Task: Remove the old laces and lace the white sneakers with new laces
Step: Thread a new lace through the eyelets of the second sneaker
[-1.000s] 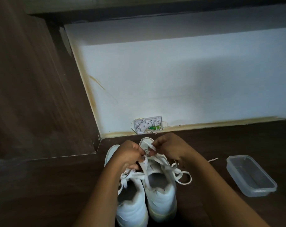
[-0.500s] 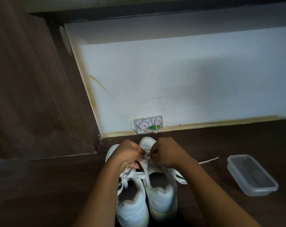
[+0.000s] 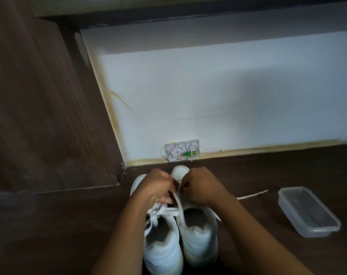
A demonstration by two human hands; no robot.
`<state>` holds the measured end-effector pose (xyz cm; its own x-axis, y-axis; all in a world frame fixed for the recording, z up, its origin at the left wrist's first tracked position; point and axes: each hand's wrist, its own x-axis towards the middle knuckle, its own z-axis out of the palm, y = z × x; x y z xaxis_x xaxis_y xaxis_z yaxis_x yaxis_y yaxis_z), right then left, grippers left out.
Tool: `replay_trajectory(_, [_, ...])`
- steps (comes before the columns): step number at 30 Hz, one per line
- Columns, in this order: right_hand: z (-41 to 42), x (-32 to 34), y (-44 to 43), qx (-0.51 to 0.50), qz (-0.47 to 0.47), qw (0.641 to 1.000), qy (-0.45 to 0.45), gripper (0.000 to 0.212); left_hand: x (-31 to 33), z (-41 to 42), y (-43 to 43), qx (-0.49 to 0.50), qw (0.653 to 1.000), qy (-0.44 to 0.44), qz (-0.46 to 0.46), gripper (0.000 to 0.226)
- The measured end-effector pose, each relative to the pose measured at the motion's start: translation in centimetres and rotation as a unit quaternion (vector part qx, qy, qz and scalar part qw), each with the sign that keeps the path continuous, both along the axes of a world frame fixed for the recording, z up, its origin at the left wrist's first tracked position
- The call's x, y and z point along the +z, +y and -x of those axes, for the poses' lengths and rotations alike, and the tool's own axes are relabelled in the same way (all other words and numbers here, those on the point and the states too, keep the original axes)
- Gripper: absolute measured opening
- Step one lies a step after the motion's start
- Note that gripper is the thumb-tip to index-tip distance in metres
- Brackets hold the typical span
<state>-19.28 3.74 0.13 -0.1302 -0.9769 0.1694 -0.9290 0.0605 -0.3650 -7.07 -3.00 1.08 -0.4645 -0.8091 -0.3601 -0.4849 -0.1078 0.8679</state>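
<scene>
Head camera: A person crouches over a pair of white sneakers on a dark wood floor. Both hands meet above the toe end of the right-hand sneaker (image 3: 198,235). The left hand (image 3: 158,185) is curled, its fingers closed around a white lace (image 3: 179,207) that runs from between the hands back toward the wrists. The right hand (image 3: 200,185) is bunched into a loose fist, pinching the same lace at the lowest eyelets; its fingertips are hidden behind the knuckles. The left-hand sneaker (image 3: 162,247) sits just under the left wrist, touching its twin, with its laces lying loose across the tongue. A free lace tip (image 3: 252,195) trails over the floor beyond the right wrist. A clear plastic tub (image 3: 307,211) stands well out to the right hand's far side.

Whether this lace is old or new cannot be told. The step looks to be feeding the lace through the eyelets nearest the toe. Doing it well likely means steadying the shoe, keeping the lace flat and untwisted, and pulling evenly so neither end runs short.
</scene>
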Motion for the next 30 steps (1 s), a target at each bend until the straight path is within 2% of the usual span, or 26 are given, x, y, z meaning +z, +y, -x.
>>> replay_trajectory(5, [0.2, -0.4, 0.1, -0.009, -0.019, 0.999, -0.028, 0.020, -0.1, -0.5, 0.0, -0.014, 1.000, 0.021, 0.001, 0.033])
replay_trajectory(8, [0.4, -0.2, 0.3, 0.005, -0.034, 0.999, -0.037, 0.021, -0.4, 0.1, 0.5, -0.001, 0.998, -0.008, 0.055, 0.034])
replay_trajectory(11, [0.6, 0.5, 0.8, 0.001, 0.021, 0.998, -0.060, 0.023, 0.0, 0.9, 0.6, 0.029, 0.988, -0.026, 0.151, 0.035])
replay_trajectory(12, [0.6, 0.8, 0.9, 0.007, 0.052, 0.996, -0.073, 0.022, 0.5, 1.0, 0.6, 0.040, 0.981, -0.009, 0.191, 0.036])
replay_trajectory(14, [0.6, 1.1, 0.8, 0.041, 0.081, 0.993, -0.071, 0.009, 2.0, 1.2, 0.7, 0.061, 0.967, 0.082, 0.235, 0.038])
replay_trajectory(16, [0.4, 1.1, 0.7, 0.045, 0.111, 0.988, -0.092, 0.024, 3.6, 0.9, 0.8, 0.070, 0.955, 0.190, 0.218, 0.034])
replay_trajectory(18, [0.1, 1.7, 0.7, 0.020, 0.175, 0.966, -0.187, 0.033, 3.9, -0.1, 0.6, 0.048, 0.963, 0.211, 0.162, 0.033])
replay_trajectory(21, [-0.7, 3.3, 0.5, -0.010, 0.280, 0.886, -0.370, 0.029, 2.6, -1.3, 1.1, -0.093, 0.987, 0.120, 0.051, 0.025])
replay_trajectory(22, [-0.8, 3.7, 0.4, -0.012, 0.286, 0.863, -0.417, 0.028, 2.3, -1.3, 1.5, -0.118, 0.985, 0.118, 0.037, 0.020])
replay_trajectory(23, [-0.6, 3.7, 0.4, -0.013, 0.274, 0.856, -0.439, 0.026, 2.4, -1.2, 1.7, -0.109, 0.983, 0.140, 0.040, 0.023])
replay_trajectory(25, [-0.1, 3.3, 0.8, -0.014, 0.180, 0.899, -0.400, 0.023, 3.6, -1.1, 1.6, -0.027, 0.965, 0.253, 0.066, 0.032])
replay_trajectory(27, [-0.2, 2.3, 1.3, 0.026, 0.049, 0.938, -0.343, 0.024, 5.1, -1.4, 1.2, 0.003, 0.924, 0.373, 0.089, 0.032])
replay_trajectory(28, [-0.7, 2.0, 1.4, 0.053, 0.028, 0.948, -0.311, 0.026, 5.6, -1.6, 1.1, -0.003, 0.911, 0.402, 0.093, 0.031])
replay_trajectory(30, [-1.7, 2.2, 1.3, 0.075, 0.068, 0.947, -0.306, 0.031, 5.3, -1.5, 1.0, -0.009, 0.920, 0.376, 0.111, 0.028])
